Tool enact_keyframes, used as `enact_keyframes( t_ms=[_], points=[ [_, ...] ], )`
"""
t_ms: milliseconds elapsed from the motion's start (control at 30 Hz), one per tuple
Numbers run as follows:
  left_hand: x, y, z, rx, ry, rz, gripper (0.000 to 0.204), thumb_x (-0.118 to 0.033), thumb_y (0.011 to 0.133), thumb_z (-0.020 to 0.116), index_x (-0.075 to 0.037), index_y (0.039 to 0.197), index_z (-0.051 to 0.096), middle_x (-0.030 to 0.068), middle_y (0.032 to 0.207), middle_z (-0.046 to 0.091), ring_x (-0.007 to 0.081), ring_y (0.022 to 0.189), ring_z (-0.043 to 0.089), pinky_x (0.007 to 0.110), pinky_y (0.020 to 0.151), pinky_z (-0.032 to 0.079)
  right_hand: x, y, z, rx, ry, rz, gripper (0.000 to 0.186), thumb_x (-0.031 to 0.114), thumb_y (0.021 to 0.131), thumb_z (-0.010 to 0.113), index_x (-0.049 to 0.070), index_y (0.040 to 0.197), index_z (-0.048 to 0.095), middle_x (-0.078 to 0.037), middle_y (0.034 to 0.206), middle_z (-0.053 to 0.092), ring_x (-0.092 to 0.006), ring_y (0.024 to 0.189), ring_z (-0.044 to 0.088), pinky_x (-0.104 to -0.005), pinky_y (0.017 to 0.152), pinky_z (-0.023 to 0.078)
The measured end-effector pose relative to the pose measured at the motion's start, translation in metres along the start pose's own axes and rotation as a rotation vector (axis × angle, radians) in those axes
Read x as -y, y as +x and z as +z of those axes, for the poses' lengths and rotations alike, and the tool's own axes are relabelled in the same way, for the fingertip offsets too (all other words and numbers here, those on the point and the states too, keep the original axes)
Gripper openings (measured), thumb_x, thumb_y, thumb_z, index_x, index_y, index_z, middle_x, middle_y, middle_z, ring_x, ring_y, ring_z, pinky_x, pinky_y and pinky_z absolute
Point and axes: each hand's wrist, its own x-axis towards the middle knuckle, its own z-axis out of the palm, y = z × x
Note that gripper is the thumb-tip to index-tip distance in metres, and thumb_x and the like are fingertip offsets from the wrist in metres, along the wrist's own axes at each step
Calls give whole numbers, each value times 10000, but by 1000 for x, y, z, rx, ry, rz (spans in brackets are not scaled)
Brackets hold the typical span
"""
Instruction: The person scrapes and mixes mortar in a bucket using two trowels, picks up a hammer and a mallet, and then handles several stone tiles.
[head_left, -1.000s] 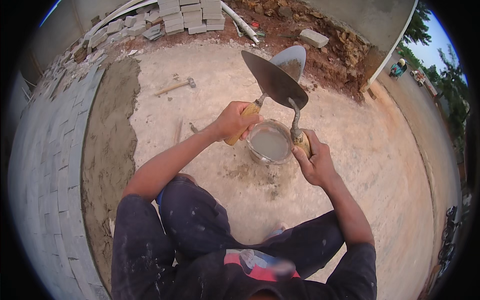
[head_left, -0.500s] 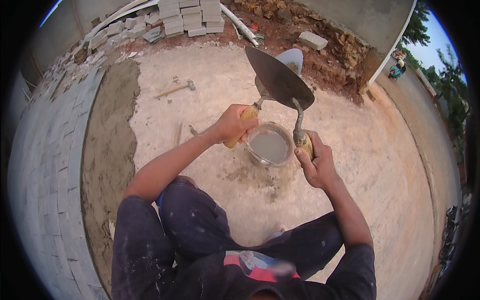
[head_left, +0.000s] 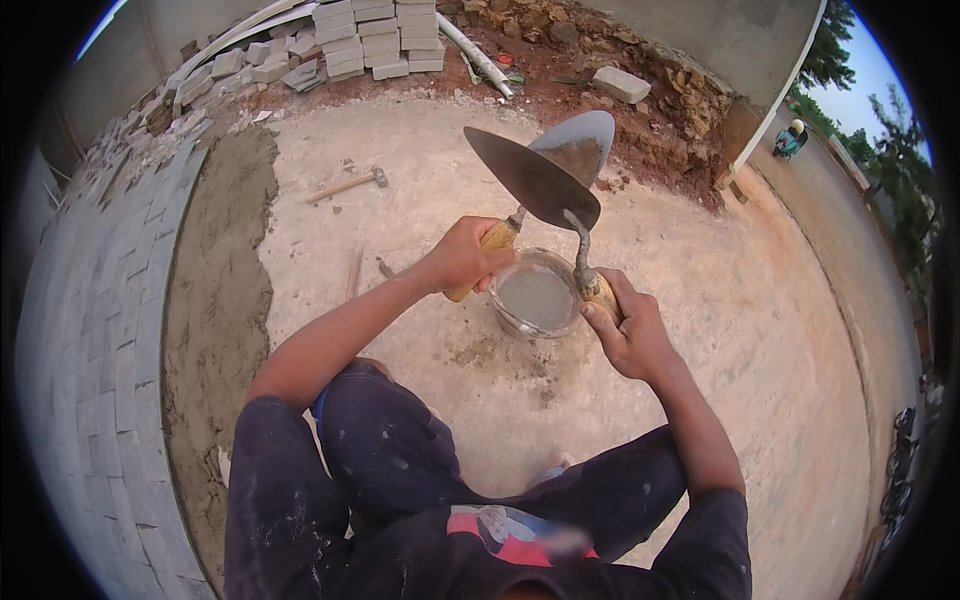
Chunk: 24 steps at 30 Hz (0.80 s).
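My left hand (head_left: 468, 257) is closed around the yellowish wooden handle of a trowel (head_left: 585, 138), whose grey, partly mortar-smeared blade points up and to the right. In my right hand (head_left: 632, 325) is the handle of a second trowel (head_left: 530, 178) with a bent metal neck. Its dark, leaf-shaped blade points up-left and crosses in front of the first blade, covering part of it. Whether the two blades touch, I cannot tell. Just below the trowels, between my hands, stands a round bucket (head_left: 513, 319) of grey, watery liquid. Wet splashes mark the concrete around it.
A hammer (head_left: 345, 187) lies on the concrete floor beyond my left forearm. Left of it runs a strip of wet mortar (head_left: 215, 330), bordered by grey paving blocks (head_left: 100, 370). Stacked blocks (head_left: 380, 40) and a white pipe (head_left: 475, 55) are at the back. A rider (head_left: 790, 142) is on the road at right.
The dark blade in my right hand has swung left and down across the other. The grey blade in my left hand now shows more, further right. Both hands keep their trowels.
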Motion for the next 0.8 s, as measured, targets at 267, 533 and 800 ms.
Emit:
enact_keyframes(
  t_ms=[267,533,800],
  points=[
    [-2,1,-4,3,-8,10,183,-128,924,700,-15,864,569,31,627,567,115,463,562,290,422,451,-4,4,1,30,-28,13,409,306,983,627,36,1282,556,-189,804,654,-299,711,664,-377,701,511],
    [4,1,-2,-21,51,14,209,-125,932,693,-18,1006,529,38,681,575,118,468,562,286,428,454,-7,2,5,20,-27,31,413,316,985,634,36,1278,556,-143,783,645,-239,704,643,-368,692,507],
    [2,7,-2,-48,-273,140,302,-166,971,671,-60,1173,475,66,839,618,127,528,597,281,459,493,-5,4,3,7,-10,71,457,352,992,597,47,1323,520,-228,884,692,-401,813,705,-443,742,539]
  ],
)
